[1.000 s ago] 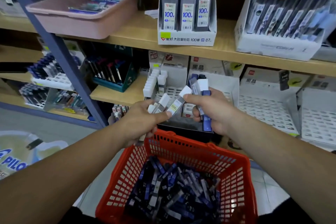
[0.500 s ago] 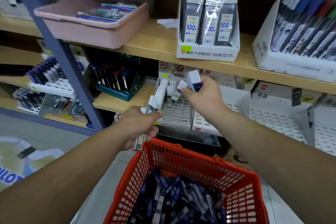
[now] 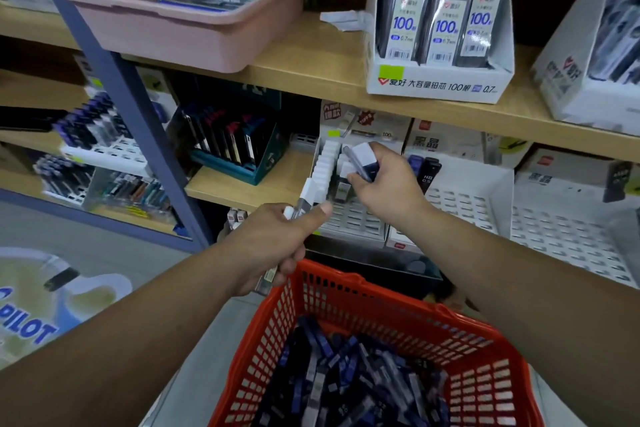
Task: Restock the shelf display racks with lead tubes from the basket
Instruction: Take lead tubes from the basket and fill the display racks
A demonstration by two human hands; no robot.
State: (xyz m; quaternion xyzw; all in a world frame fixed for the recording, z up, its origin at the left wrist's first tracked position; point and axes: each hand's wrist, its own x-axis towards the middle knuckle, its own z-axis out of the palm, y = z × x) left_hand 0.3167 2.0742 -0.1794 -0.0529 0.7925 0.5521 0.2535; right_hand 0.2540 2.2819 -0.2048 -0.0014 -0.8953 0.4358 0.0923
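Lead tubes (image 3: 346, 385) lie heaped in the red basket (image 3: 381, 295). Both arms stretch forward above it. Right hand (image 3: 384, 184) is raised at the white rack (image 3: 349, 218), fingers curled round several white-capped tubes (image 3: 362, 158). Left hand (image 3: 273, 246), lower, grips more tubes (image 3: 304, 196) in a fist near the basket's rim.

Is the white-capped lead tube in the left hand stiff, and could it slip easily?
Probably stiff: the lead tube stands straight out of the left hand, unbent. Likely light, as this one hand's grip carries it. Its smooth plastic casing may slip.
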